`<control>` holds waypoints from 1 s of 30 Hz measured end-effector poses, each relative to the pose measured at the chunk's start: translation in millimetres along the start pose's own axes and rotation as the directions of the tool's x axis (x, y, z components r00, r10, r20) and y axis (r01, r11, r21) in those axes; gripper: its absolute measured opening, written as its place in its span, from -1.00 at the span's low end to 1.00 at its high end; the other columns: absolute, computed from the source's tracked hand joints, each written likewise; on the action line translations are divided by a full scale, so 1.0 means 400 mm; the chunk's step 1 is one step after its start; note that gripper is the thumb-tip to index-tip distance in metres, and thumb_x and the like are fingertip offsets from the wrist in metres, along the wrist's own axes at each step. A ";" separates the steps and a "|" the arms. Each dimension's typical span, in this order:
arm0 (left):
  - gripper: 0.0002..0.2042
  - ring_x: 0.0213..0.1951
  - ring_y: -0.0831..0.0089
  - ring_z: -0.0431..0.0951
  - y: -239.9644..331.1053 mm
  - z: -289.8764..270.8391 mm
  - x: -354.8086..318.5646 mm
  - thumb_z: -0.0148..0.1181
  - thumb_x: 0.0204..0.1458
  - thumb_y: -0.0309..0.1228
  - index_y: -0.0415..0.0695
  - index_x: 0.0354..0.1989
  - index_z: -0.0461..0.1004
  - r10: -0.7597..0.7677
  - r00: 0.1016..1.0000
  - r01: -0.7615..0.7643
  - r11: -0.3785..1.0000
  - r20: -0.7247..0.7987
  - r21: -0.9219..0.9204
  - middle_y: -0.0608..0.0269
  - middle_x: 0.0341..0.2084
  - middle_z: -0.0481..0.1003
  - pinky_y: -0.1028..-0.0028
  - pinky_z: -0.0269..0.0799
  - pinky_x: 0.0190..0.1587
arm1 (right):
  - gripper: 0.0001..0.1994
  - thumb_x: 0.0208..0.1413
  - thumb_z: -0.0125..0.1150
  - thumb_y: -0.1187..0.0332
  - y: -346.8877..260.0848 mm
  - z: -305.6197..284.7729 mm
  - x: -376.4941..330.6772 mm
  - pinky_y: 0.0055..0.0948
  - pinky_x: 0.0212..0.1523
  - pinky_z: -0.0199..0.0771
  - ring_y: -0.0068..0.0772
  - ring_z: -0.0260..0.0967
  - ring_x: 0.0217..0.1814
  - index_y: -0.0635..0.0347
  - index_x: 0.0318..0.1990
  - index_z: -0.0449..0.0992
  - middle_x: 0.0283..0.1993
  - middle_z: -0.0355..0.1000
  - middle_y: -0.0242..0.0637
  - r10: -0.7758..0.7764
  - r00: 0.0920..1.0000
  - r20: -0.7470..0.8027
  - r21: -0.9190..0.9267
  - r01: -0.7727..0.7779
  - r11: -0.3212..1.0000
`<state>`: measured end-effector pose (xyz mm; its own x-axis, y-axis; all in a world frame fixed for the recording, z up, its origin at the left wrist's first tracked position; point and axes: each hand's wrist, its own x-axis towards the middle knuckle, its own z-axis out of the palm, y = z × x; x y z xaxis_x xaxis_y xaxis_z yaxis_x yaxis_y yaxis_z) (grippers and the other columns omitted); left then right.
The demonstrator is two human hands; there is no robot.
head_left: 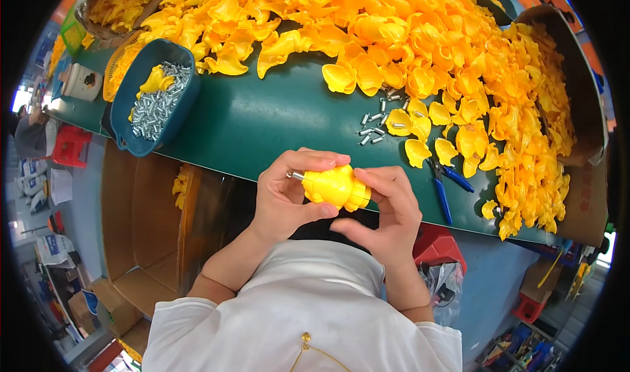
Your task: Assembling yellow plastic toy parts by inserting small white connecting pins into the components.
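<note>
We grip the yellow plastic pc. (336,187) in our L hand (277,191), nr. front edge of the green table (262,122); our R hand (390,211), part-open, fingertips contacting pc.'s R end.

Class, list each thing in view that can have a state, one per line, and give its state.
Left hand: closed around the yellow piece
Right hand: fingertips against the piece, thumb apart
Yellow piece: held, metal part sticking out one end
Blue basin: uncovered, holding metal parts and yellow plastic
Pliers: lying down, handles spread
Yellow shells: loosely heaped
Cardboard box: open
</note>
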<state>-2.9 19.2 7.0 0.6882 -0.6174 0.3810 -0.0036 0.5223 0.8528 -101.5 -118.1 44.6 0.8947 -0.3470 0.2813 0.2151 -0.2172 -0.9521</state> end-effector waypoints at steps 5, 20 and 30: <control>-0.29 0.05 0.25 0.37 0.014 0.031 0.009 0.38 -0.21 -0.12 -0.17 0.10 0.21 -0.203 0.963 0.149 0.948 -0.176 -0.280 0.07 0.04 0.34 0.28 0.35 0.07 | -0.53 -0.30 0.47 0.53 0.042 0.010 -0.013 -0.51 -0.09 0.43 -0.43 0.32 -0.13 0.32 -0.13 0.44 -0.15 0.31 -0.21 -0.139 0.989 -0.042 -0.008 0.139 0.990; -0.72 -0.03 0.24 0.44 0.040 -0.013 0.002 0.28 -0.14 -0.60 -0.20 -0.19 0.45 0.100 0.991 -0.065 0.941 -0.091 0.333 0.11 -0.17 0.44 0.37 0.38 -0.01 | -0.84 -0.07 0.24 0.62 0.037 0.070 0.049 -0.24 0.12 0.31 -0.06 0.27 0.15 0.28 -0.29 0.46 -0.02 0.28 -0.12 -0.062 0.997 0.039 0.195 0.054 0.979; -0.70 -0.18 0.20 0.45 -0.007 0.001 0.053 -0.17 0.21 -0.18 -0.19 -0.32 0.30 0.236 0.946 -0.098 0.860 -0.220 0.501 -0.07 -0.27 0.43 0.24 0.33 -0.01 | -0.84 -0.02 0.22 0.56 0.089 0.159 0.057 -0.31 0.10 0.26 -0.25 0.22 0.10 0.22 -0.25 0.46 -0.01 0.25 -0.14 0.085 0.992 -0.093 0.503 -0.027 0.864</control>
<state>11.3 4.4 12.9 0.8101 -0.3315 0.4835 -0.4342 0.2150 0.8748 -48.6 -75.8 9.4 0.8693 -0.4478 0.2092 0.3586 0.2803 -0.8904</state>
